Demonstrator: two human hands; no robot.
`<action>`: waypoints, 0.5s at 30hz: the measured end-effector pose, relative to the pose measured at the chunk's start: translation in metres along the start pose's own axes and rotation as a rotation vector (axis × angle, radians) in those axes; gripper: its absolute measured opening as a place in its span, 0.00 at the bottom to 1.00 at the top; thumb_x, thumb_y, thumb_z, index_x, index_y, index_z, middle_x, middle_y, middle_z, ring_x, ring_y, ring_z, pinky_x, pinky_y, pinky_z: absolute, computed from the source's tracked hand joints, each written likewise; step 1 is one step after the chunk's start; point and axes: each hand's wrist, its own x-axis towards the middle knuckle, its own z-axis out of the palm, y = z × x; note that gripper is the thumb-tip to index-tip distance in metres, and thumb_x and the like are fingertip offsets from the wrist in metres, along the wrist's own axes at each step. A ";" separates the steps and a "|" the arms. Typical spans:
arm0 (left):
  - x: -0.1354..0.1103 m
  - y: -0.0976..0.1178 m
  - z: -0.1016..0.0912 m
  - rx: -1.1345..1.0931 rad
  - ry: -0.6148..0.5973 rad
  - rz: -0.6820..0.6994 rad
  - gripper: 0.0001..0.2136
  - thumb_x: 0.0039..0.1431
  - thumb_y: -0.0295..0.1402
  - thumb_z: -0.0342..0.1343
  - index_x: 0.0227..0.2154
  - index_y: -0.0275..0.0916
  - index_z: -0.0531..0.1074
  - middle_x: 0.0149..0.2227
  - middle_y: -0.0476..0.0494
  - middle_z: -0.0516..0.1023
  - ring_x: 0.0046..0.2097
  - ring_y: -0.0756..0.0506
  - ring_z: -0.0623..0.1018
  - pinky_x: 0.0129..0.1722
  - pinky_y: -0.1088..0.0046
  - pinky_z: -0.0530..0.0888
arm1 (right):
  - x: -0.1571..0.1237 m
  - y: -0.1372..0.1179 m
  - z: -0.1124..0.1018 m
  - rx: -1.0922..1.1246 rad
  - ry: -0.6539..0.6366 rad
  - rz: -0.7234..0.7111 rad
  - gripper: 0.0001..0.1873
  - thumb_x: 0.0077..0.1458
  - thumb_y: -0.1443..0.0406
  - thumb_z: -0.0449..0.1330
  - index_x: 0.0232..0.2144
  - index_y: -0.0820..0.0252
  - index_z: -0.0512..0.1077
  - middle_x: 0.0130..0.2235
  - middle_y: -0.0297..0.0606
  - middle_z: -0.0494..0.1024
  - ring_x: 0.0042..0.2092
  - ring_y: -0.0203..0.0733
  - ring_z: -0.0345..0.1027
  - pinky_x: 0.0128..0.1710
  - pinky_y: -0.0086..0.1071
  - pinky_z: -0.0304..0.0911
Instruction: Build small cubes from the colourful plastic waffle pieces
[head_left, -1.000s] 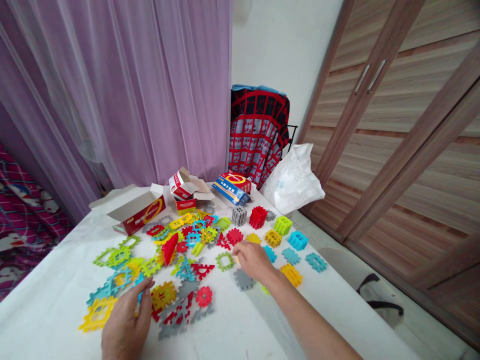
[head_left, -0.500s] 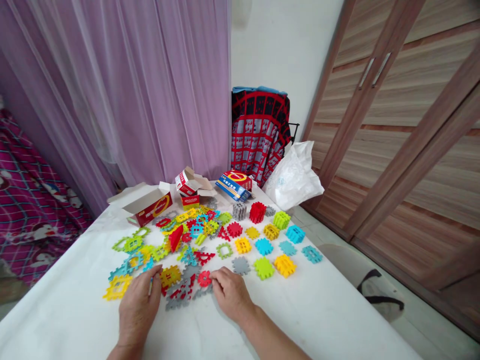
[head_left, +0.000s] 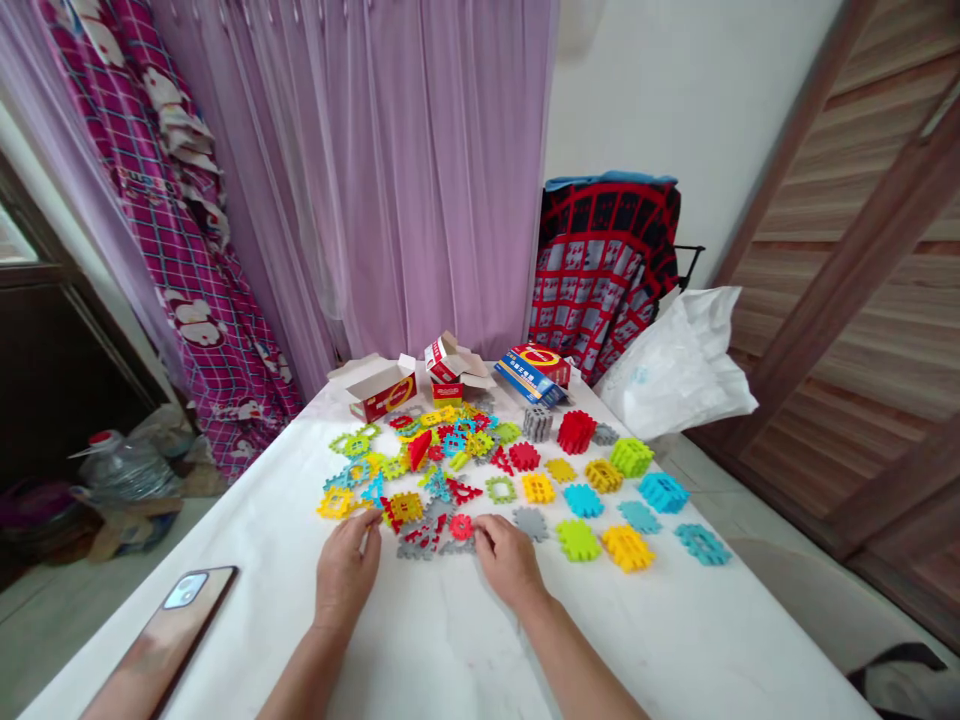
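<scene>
A heap of flat, toothed plastic tiles in red, yellow, green, blue and grey lies on the white table. My left hand rests palm down at the heap's near left edge, fingers stretched toward a yellow tile. My right hand lies beside it, fingertips against grey tiles and just below a red round tile. Neither hand holds anything that I can see. To the right, built blocks stand apart: grey, red, green, blue, yellow.
Opened red-and-white boxes and a blue-red box sit at the table's far end. A white plastic bag and a chair draped in red-black cloth stand behind. A phone lies at the near left edge.
My right hand has drawn back from the separated blocks on the right to the grey tiles at the heap's front. The view has swung left and back, bringing the phone into sight.
</scene>
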 end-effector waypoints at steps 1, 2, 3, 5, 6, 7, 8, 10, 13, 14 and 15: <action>0.000 0.000 0.000 0.002 -0.002 -0.006 0.10 0.59 0.35 0.49 0.37 0.43 0.76 0.37 0.45 0.84 0.40 0.43 0.82 0.43 0.67 0.77 | 0.000 0.001 0.000 0.003 0.005 0.002 0.13 0.57 0.71 0.52 0.36 0.57 0.76 0.38 0.38 0.81 0.41 0.41 0.74 0.43 0.29 0.63; 0.000 0.001 0.000 0.004 -0.005 -0.009 0.10 0.59 0.35 0.49 0.37 0.43 0.76 0.37 0.45 0.84 0.40 0.43 0.82 0.43 0.67 0.77 | 0.000 0.001 0.001 0.007 0.009 0.001 0.13 0.56 0.71 0.52 0.36 0.57 0.76 0.37 0.38 0.81 0.41 0.41 0.74 0.42 0.29 0.63; 0.000 0.001 0.000 0.004 -0.010 -0.013 0.10 0.59 0.34 0.49 0.37 0.44 0.76 0.36 0.46 0.84 0.39 0.44 0.82 0.42 0.67 0.77 | 0.000 0.002 0.002 0.013 0.012 -0.002 0.13 0.56 0.71 0.52 0.36 0.57 0.76 0.37 0.38 0.81 0.40 0.41 0.74 0.42 0.29 0.64; 0.001 0.002 0.000 0.003 -0.026 -0.022 0.10 0.59 0.34 0.49 0.36 0.44 0.76 0.36 0.46 0.84 0.39 0.44 0.82 0.41 0.67 0.77 | 0.001 0.004 0.003 0.025 0.018 -0.011 0.14 0.56 0.71 0.52 0.35 0.56 0.76 0.37 0.38 0.81 0.40 0.41 0.74 0.42 0.30 0.64; 0.000 0.002 0.001 0.003 -0.034 -0.029 0.10 0.59 0.34 0.49 0.36 0.44 0.76 0.36 0.46 0.84 0.38 0.44 0.82 0.41 0.67 0.77 | 0.001 0.004 0.003 0.030 0.017 -0.014 0.14 0.56 0.71 0.51 0.35 0.56 0.76 0.37 0.38 0.81 0.40 0.41 0.74 0.42 0.30 0.64; 0.000 0.001 0.001 0.003 -0.041 -0.037 0.10 0.59 0.34 0.49 0.37 0.44 0.76 0.35 0.46 0.84 0.38 0.44 0.82 0.40 0.68 0.77 | 0.001 0.005 0.004 0.033 0.011 -0.018 0.14 0.57 0.70 0.51 0.35 0.56 0.76 0.37 0.38 0.81 0.40 0.41 0.74 0.42 0.31 0.64; -0.001 0.001 0.002 0.003 -0.048 -0.047 0.11 0.59 0.34 0.49 0.37 0.44 0.76 0.35 0.46 0.84 0.38 0.44 0.82 0.40 0.68 0.77 | 0.001 0.005 0.004 0.035 0.004 -0.021 0.14 0.57 0.70 0.50 0.36 0.56 0.76 0.37 0.38 0.81 0.40 0.42 0.74 0.43 0.31 0.65; -0.003 -0.001 0.003 0.006 -0.057 -0.068 0.11 0.60 0.34 0.48 0.39 0.44 0.75 0.35 0.47 0.84 0.38 0.45 0.82 0.39 0.68 0.78 | 0.001 0.006 0.003 0.039 -0.013 -0.024 0.15 0.57 0.69 0.50 0.36 0.56 0.76 0.38 0.38 0.81 0.40 0.42 0.74 0.43 0.32 0.65; -0.005 -0.004 0.004 0.008 -0.067 -0.080 0.12 0.61 0.33 0.46 0.40 0.44 0.75 0.36 0.47 0.84 0.38 0.46 0.82 0.39 0.68 0.78 | 0.001 0.006 0.003 0.049 -0.018 -0.019 0.15 0.57 0.68 0.50 0.37 0.55 0.76 0.38 0.38 0.81 0.41 0.42 0.74 0.43 0.32 0.65; -0.006 -0.004 0.004 0.008 -0.069 -0.075 0.12 0.61 0.33 0.46 0.40 0.43 0.75 0.37 0.46 0.84 0.39 0.45 0.82 0.40 0.67 0.78 | 0.001 0.006 0.003 0.050 -0.019 -0.018 0.15 0.57 0.68 0.50 0.38 0.55 0.76 0.38 0.38 0.81 0.40 0.42 0.74 0.43 0.32 0.65; -0.006 -0.004 0.005 0.005 -0.071 -0.068 0.13 0.61 0.33 0.46 0.40 0.42 0.75 0.38 0.44 0.83 0.41 0.45 0.82 0.42 0.66 0.77 | 0.001 0.006 0.003 0.048 -0.021 -0.019 0.15 0.57 0.68 0.50 0.38 0.55 0.76 0.38 0.38 0.81 0.40 0.42 0.74 0.43 0.31 0.65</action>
